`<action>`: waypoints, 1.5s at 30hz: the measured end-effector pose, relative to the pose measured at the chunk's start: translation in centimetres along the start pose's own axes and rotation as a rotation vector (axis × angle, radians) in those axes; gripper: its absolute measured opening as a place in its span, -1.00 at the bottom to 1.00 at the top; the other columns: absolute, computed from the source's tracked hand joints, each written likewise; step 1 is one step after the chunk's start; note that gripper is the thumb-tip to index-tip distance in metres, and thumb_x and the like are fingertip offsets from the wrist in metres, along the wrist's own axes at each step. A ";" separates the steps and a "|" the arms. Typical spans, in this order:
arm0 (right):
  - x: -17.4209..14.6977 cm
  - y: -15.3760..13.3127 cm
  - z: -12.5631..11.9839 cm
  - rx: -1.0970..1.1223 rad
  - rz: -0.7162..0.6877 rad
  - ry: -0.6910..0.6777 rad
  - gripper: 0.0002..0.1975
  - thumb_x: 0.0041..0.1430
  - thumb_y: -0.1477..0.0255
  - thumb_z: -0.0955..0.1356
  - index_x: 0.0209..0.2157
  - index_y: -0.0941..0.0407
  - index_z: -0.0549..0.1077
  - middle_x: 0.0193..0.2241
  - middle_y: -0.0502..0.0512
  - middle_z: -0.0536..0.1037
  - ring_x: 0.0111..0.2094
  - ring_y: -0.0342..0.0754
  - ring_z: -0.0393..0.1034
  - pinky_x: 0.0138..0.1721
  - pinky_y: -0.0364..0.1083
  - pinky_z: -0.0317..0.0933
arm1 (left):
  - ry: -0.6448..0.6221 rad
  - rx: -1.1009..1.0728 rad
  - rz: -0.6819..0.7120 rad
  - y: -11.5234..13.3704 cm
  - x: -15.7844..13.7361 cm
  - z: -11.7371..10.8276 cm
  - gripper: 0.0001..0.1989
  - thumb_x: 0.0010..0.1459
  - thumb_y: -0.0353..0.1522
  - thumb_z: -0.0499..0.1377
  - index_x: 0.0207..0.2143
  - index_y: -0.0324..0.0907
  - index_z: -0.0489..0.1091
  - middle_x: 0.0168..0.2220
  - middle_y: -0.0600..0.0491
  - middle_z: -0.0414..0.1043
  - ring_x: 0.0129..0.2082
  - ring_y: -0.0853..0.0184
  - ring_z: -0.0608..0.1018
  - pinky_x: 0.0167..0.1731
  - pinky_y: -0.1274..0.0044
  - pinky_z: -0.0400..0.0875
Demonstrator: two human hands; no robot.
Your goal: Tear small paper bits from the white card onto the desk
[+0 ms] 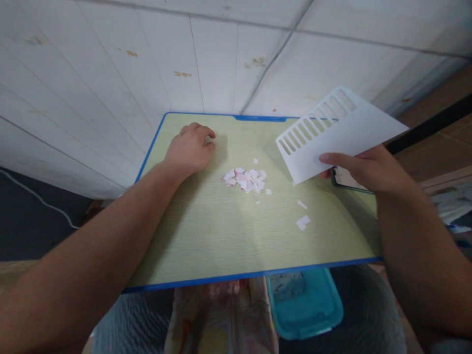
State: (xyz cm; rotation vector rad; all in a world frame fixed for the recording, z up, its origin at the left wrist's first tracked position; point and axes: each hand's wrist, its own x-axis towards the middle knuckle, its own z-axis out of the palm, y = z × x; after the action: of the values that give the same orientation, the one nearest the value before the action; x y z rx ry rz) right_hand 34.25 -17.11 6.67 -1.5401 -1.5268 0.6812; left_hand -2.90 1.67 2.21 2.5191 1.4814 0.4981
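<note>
Right hand (374,167) pinches a slotted white sheet (332,135) between thumb and fingers, tilted over the far right of the table (221,236)! Left hand (191,147), far left, curls loosely, nothing visible in it. Between them, heaped paper scraps (249,180); a phone (350,179) peeks from under the right hand; near right, a turquoise basin (309,309).

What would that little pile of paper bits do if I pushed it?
The paper bits would probably spread apart, since they look loosely heaped. They seem small and thin, so they're likely very light. They'd probably slide rather than roll: the stray scraps nearby look flat.
</note>
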 end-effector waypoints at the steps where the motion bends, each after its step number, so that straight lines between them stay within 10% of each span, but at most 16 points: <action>1: 0.0 0.1 0.0 -0.007 -0.006 0.002 -0.64 0.16 0.17 0.71 -0.47 0.06 0.65 -0.47 0.17 0.70 -0.46 0.04 0.57 -0.38 -0.03 0.52 | 0.008 -0.009 -0.001 0.0 0.0 0.1 -0.60 0.51 -0.36 0.14 0.26 -0.17 0.63 0.41 -0.13 0.58 0.46 -0.01 0.53 0.54 0.15 0.43; 6: -0.3 0.0 -0.3 -0.025 -0.014 -0.065 -0.70 0.14 0.20 0.71 -0.45 0.06 0.70 -0.47 0.16 0.74 -0.47 0.06 0.62 -0.43 -0.05 0.53 | 0.014 -0.027 -0.014 0.2 -0.1 0.0 -0.57 0.51 -0.37 0.12 0.28 -0.21 0.62 0.42 -0.10 0.58 0.46 -0.03 0.52 0.54 0.17 0.41; 14: -2.0 -1.9 -0.1 0.064 0.053 -0.576 -0.66 0.31 0.08 0.68 -0.28 0.07 0.79 -0.39 0.13 0.79 -0.44 0.09 0.69 -0.43 -0.04 0.62 | 0.000 -0.005 -0.018 -0.1 0.1 0.1 -0.59 0.50 -0.33 0.14 0.26 -0.09 0.64 0.42 -0.15 0.57 0.46 -0.09 0.52 0.52 0.13 0.44; 22: -1.0 -1.8 4.0 -0.008 -0.100 -0.149 -0.43 0.38 -0.15 0.60 -0.49 0.01 0.64 -0.47 0.12 0.68 -0.42 0.08 0.58 -0.31 0.05 0.58 | 0.010 0.011 0.007 -0.2 0.2 0.3 -0.59 0.51 -0.32 0.13 0.26 -0.14 0.63 0.39 -0.17 0.59 0.44 -0.06 0.54 0.52 0.13 0.44; 33: -2.0 -0.8 3.0 -0.144 -0.097 -0.155 -0.49 0.34 -0.09 0.61 -0.50 -0.02 0.67 -0.46 0.11 0.72 -0.39 0.11 0.62 -0.23 0.07 0.61 | 0.002 0.016 -0.012 0.3 0.2 0.1 -0.56 0.48 -0.34 0.15 0.28 -0.11 0.65 0.40 -0.19 0.60 0.47 -0.11 0.55 0.52 0.08 0.47; 45: -13.1 0.2 3.1 -0.074 0.119 0.216 -0.52 0.32 -0.08 0.63 -0.44 -0.04 0.60 -0.51 0.04 0.65 -0.44 0.13 0.58 -0.29 0.10 0.56 | 0.075 -0.010 -0.069 -0.6 0.3 0.6 -0.57 0.51 -0.33 0.13 0.30 -0.06 0.61 0.39 -0.12 0.59 0.44 -0.08 0.53 0.50 0.07 0.41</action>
State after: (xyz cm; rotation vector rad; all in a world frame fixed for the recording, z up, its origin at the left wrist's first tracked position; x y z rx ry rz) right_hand 30.34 -29.31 2.61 -1.7119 -1.3204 0.5110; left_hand -2.99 2.24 1.52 2.4575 1.5824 0.5931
